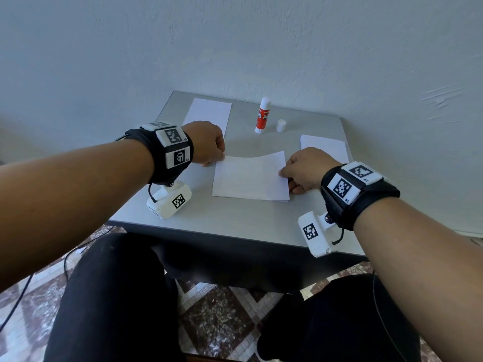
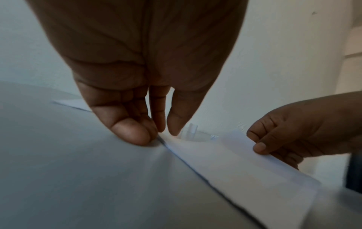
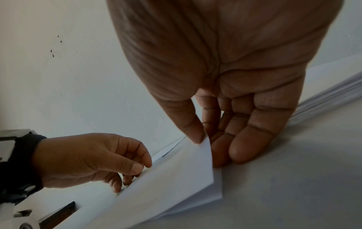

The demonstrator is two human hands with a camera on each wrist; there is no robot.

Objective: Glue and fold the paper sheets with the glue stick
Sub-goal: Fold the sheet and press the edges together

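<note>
A white paper sheet [image 1: 251, 178] lies in the middle of the grey table [image 1: 235, 220], its upper half bent over toward me and still bowed upward. My left hand [image 1: 219, 159] pinches the flap's far left corner, thumb against fingertips [image 2: 158, 133]. My right hand [image 1: 283, 173] pinches the flap's right edge [image 3: 203, 139], thumb on top and fingers underneath. The paper sheet [image 3: 166, 178] shows two layers apart at that edge. A red-and-white glue stick [image 1: 264, 116] stands upright and uncapped at the back, its white cap [image 1: 281, 125] beside it.
One flat paper sheet [image 1: 209, 113] lies at the back left of the table. A stack of sheets [image 1: 324, 146] sits at the right edge, behind my right hand. The wall rises directly behind the table. My knees are under its front edge.
</note>
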